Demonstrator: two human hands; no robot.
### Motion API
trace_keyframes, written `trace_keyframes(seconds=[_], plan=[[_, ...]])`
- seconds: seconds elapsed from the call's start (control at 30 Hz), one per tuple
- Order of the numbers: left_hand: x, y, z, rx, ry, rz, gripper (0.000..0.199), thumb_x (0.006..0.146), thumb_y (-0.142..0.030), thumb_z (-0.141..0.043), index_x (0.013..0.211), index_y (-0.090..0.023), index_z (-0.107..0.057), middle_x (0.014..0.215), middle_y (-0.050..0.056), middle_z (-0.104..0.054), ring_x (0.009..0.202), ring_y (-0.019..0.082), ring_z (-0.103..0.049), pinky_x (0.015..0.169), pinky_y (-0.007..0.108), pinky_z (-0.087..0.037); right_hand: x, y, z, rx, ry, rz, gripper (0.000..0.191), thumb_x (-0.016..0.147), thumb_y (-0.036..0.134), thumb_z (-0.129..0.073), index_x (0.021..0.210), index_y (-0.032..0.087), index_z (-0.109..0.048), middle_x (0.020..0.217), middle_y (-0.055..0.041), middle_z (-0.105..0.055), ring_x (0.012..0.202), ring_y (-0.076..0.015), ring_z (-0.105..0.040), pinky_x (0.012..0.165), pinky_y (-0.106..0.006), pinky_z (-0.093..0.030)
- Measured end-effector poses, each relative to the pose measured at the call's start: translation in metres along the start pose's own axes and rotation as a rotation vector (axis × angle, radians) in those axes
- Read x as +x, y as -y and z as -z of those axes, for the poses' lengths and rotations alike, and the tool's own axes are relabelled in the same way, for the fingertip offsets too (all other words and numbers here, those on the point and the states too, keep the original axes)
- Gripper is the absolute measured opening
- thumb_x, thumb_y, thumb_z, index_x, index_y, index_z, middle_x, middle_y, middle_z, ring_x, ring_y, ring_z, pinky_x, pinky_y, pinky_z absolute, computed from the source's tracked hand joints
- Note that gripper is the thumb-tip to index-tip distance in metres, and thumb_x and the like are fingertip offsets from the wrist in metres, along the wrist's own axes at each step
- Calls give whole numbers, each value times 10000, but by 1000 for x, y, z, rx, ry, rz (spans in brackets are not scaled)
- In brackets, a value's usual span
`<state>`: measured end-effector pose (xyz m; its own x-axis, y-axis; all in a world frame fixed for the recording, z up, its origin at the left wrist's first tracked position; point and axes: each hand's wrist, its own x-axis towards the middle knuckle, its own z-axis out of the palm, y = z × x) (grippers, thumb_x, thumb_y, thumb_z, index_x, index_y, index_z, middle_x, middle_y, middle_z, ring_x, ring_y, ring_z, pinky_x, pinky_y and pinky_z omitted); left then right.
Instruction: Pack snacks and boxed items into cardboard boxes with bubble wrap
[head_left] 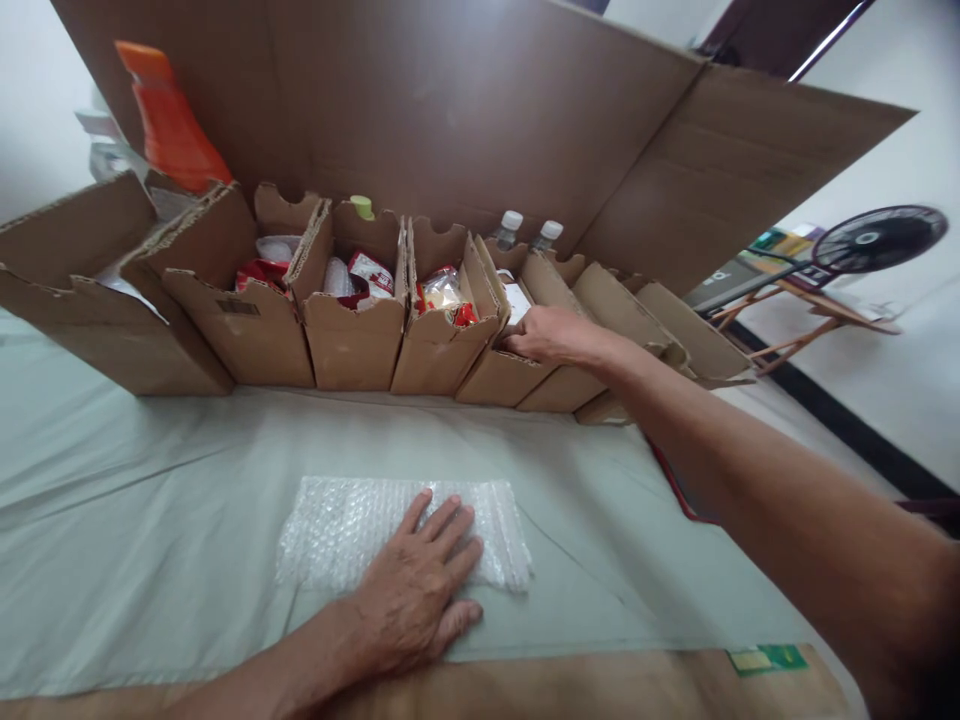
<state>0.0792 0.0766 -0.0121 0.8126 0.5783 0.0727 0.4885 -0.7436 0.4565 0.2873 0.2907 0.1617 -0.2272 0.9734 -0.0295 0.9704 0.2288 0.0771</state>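
My left hand point(424, 585) lies flat with its fingers spread on a sheet of bubble wrap point(330, 530), which is spread on the pale green cloth. Farther off to the right, my right hand point(551, 335) dips over the front edge of a cardboard bin point(502, 372). Its fingertips are hidden inside, beside a white packet point(516, 298), and whether they grip anything does not show. The neighbouring bin to the left holds red and clear snack packets point(444, 290).
More cardboard bins point(352, 345) stand in a row before a tall cardboard panel point(450, 110). An orange bottle point(172, 125) rises at the left, and two white-capped bottles point(510, 228) show behind the bins. A black fan point(877, 240) is at the right. Pale cloth point(187, 500) covers the table.
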Motion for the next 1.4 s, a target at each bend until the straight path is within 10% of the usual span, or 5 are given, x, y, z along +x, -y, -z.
trace_keyframes(seconds=[0.3, 0.7, 1.0, 1.23, 1.4], plan=[[-3, 0, -12, -332, -488, 64, 492, 939, -297, -636, 1409, -175, -557, 1604, 213, -449, 1524, 391, -380, 1222, 632, -339, -155, 15, 53, 472, -681, 35, 160, 934, 325, -678, 1019, 266, -800, 888, -31, -757, 787, -206, -669, 719, -323, -499], [-50, -28, 25, -1504, -754, 321, 696, 758, -409, -852, 1387, -260, -595, 1408, 98, -663, 1250, 306, -638, 1028, 412, -522, -236, 132, -133, 2106, 201, -319, 375, 772, 453, -857, 1020, 198, -736, 722, 6, -673, 561, -109, -579, 525, -218, -465], [-49, -46, 21, -917, -829, 702, 311, 783, -361, -804, 1022, -199, -687, 897, 8, -723, 815, 195, -664, 742, 306, -533, -258, 134, -131, 1431, -12, -6, 659, 784, 577, -821, 1333, 250, -659, 1288, -103, -698, 1096, -283, -683, 940, -422, -585], [-69, -22, 13, -1300, -902, 421, 563, 797, -448, -747, 1302, -234, -617, 1162, 77, -722, 1051, 264, -688, 901, 391, -553, -262, 113, -99, 1295, -362, -166, 145, 943, 378, -682, 988, 285, -783, 721, 19, -724, 606, -163, -668, 561, -276, -564], [-90, -14, 56, -814, -1001, 256, 760, 783, -381, -811, 1480, -316, -517, 1518, 62, -545, 1481, 311, -416, 1245, 470, -287, -250, 103, -57, 1018, -271, 234, 170, 936, 254, -647, 992, 317, -795, 861, 20, -789, 711, -174, -729, 664, -293, -606]])
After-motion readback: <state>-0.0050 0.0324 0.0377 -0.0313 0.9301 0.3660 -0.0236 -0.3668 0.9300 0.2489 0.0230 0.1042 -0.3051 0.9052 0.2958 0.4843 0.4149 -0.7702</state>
